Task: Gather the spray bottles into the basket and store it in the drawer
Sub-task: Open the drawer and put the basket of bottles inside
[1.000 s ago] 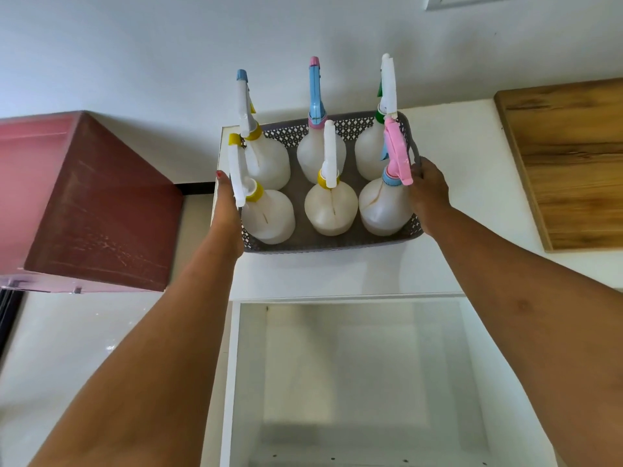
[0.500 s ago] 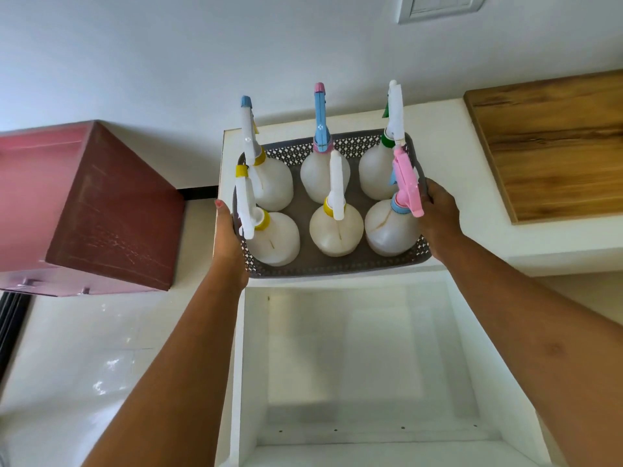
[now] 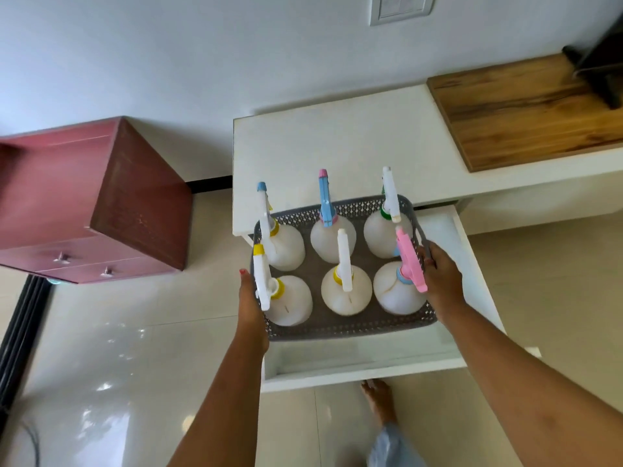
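A grey perforated basket [image 3: 350, 326] holds several white spray bottles [image 3: 345, 293] standing upright, with blue, pink, white and yellow-collared trigger heads. My left hand [image 3: 250, 298] grips the basket's left side and my right hand [image 3: 440, 281] grips its right side. The basket hangs over the open white drawer [image 3: 364, 370], mostly in front of the white cabinet top [image 3: 337, 143]. Whether its bottom touches the drawer floor is hidden.
A dark red cabinet [image 3: 101, 203] stands to the left on the glossy tile floor [image 3: 118, 365]. A wooden board [image 3: 526, 109] lies on the counter at the right. My bare foot [image 3: 379, 401] is just in front of the drawer. A wall switch plate [image 3: 401, 8] sits above.
Both hands have carried the basket off the cabinet top, toward me and down over the open drawer. The view has tilted lower, showing more floor and my foot.
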